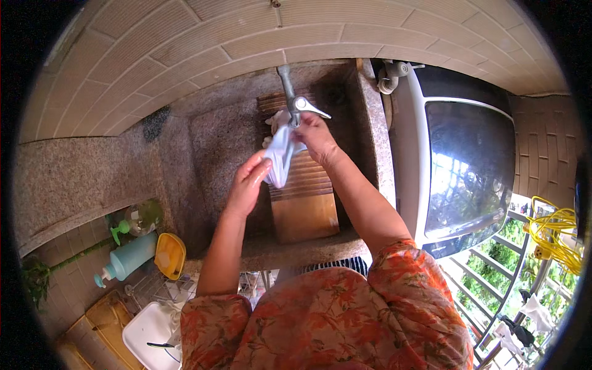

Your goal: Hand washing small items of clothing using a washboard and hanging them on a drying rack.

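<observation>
A small, wet-looking pale cloth point(279, 159) is stretched between my hands just below the spout of a metal faucet point(290, 97). My left hand point(249, 182) pinches its lower left side between thumb and fingers. At the cloth's upper right, my right hand point(316, 136) grips it close to the spout; its fingers are blurred. Beneath them a ridged wooden washboard point(305, 203) lies in a stone sink point(217, 152). Another whitish cloth point(276, 121) rests on the washboard's upper part, partly hidden behind the faucet and the held cloth.
A top-loading washing machine point(467, 171) stands right of the sink. To the left are a blue pump bottle point(132, 256), a clear bottle with a green pump point(144, 217), a yellow container point(170, 255) and a white basin point(150, 335). Yellow cord point(555, 236) hangs at far right.
</observation>
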`<state>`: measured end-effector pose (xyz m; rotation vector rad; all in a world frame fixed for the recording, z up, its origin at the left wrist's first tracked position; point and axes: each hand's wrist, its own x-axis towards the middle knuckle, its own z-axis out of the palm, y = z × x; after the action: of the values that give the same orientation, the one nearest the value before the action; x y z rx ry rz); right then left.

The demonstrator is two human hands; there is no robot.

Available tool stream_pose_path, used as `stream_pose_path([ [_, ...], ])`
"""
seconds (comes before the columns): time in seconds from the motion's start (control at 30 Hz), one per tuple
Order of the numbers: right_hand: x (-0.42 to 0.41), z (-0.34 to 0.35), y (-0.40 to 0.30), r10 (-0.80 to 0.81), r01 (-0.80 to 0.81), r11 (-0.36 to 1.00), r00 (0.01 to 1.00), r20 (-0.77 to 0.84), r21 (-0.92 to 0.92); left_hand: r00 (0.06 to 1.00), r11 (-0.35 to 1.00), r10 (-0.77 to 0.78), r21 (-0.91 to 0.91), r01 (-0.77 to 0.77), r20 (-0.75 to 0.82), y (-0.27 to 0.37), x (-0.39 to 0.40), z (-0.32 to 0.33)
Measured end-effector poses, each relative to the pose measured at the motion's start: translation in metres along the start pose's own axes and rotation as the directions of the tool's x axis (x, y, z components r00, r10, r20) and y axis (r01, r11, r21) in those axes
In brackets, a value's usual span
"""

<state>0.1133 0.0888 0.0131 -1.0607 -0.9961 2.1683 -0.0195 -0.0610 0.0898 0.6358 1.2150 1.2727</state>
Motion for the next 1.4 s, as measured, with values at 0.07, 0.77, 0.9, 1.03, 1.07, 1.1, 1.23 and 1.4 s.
stream_pose_path([
  [0.07, -0.002, 0.010, -0.003, 0.004, 0.026, 0.983, 0.987, -0.158, 0.184, 0.993, 0.992, -0.115, 0.044, 0.115, 0.007, -0.041, -0.003, -0.016],
  [0.77, -0.012, -0.001, -0.003, -0.282, 0.092, 0.791, 0.932, -0.226, -0.604, 0.960, 0.884, -0.196, 0.387, 0.261, -0.200, -0.038, 0.082, -0.021],
  [0.9, -0.003, -0.032, 0.016, -0.383, 0.266, 0.800, 0.917, -0.116, -0.537, 0.905, 0.901, -0.233, 0.270, 0.339, -0.356, -0.008, 0.075, -0.011],
  [1.03, -0.013, -0.006, 0.036, -0.487, 0.400, 0.422, 0.857, 0.169, -0.813, 0.942, 0.979, -0.102, 0.137, 0.153, -0.321, 0.016, 0.066, 0.001],
  [1.07, -0.013, -0.006, 0.037, -0.402, 0.294, 0.439, 0.909, 0.107, -0.849, 0.960, 0.990, -0.111, 0.053, 0.129, -0.258, 0.027, 0.062, 0.007],
  [1.1, -0.011, -0.007, 0.037, -0.404, 0.295, 0.442, 0.909, 0.106, -0.847, 0.974, 0.994, -0.110, -0.032, 0.106, -0.197, 0.041, 0.057, 0.013],
  [1.23, 0.012, -0.034, 0.022, -0.465, 0.193, 0.555, 0.879, -0.110, -0.809, 0.974, 0.997, 0.072, -0.008, -0.076, -0.216, 0.066, 0.056, 0.005],
  [1.4, 0.008, -0.035, -0.053, -0.686, 0.399, 0.611, 0.698, -0.205, -0.684, 0.923, 0.973, 0.231, 0.084, -0.215, -0.308, 0.067, 0.042, 0.006],
])
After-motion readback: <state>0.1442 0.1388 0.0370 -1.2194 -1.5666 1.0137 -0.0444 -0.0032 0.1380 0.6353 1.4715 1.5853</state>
